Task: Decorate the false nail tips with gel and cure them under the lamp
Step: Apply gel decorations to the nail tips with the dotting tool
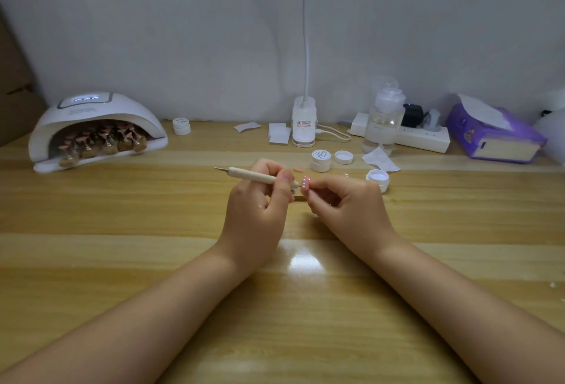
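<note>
My left hand (260, 200) grips a cream dotting pen (249, 174), which lies level with its tip pointing right. That tip touches a pink false nail tip (306, 181) with small white dots, pinched in the fingers of my right hand (345, 203). Another pink nail tip (298, 170) lies on the wooden table (153, 215) just behind my hands. An open gel pot (378, 178) stands right of my right hand. At the far left stands the white curing lamp (97, 127), with several pink tips on stands (101, 140) inside.
A closed white pot (321, 160) and a loose lid (343, 157) stand behind my hands. Along the wall are another small pot (181, 126), white pads (278, 133), a desk lamp base (303, 122), a clear pump bottle (383, 118), a power strip (422, 137) and a purple tissue pack (495, 134).
</note>
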`<control>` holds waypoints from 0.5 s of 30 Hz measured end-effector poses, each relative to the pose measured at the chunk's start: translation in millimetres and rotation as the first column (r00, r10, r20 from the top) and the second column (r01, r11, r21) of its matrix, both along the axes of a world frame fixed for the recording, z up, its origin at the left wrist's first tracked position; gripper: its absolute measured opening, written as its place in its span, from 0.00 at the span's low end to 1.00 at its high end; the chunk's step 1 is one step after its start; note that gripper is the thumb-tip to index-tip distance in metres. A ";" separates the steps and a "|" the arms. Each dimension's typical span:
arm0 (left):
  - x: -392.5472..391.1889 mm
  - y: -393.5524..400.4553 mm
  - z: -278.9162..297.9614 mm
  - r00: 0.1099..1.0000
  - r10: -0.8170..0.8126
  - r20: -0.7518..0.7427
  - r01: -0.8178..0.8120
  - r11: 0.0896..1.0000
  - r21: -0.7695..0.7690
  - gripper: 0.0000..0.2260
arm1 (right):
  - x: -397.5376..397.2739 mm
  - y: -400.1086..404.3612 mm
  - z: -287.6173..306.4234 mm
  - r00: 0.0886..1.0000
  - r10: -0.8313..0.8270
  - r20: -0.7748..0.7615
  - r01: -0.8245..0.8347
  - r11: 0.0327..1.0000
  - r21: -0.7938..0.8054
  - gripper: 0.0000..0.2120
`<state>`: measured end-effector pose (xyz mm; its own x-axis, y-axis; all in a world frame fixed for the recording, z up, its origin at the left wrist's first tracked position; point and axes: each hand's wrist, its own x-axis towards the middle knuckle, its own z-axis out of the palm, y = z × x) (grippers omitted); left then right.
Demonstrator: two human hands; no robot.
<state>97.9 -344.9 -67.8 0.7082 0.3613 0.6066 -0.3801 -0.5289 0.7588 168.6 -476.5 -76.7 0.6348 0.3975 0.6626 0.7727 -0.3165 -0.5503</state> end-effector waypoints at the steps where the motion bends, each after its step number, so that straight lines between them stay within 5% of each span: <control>1: -0.1 -0.2 -0.2 1.000 -0.001 -0.001 0.001 1.000 0.001 0.08 | -0.1 0.1 -0.1 1.000 -0.003 0.003 0.003 1.000 -0.002 0.03; 15: -1.9 -0.5 3.3 0.990 -0.007 0.141 0.010 1.000 -0.025 0.07 | -1.8 1.2 1.8 1.000 0.009 0.002 -0.009 1.000 0.029 0.04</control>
<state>96.0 -345.3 -64.5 0.6198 0.3723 0.6908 -0.4882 -0.5062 0.7109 166.8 -475.3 -74.9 0.6303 0.3832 0.6752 0.7762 -0.2936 -0.5579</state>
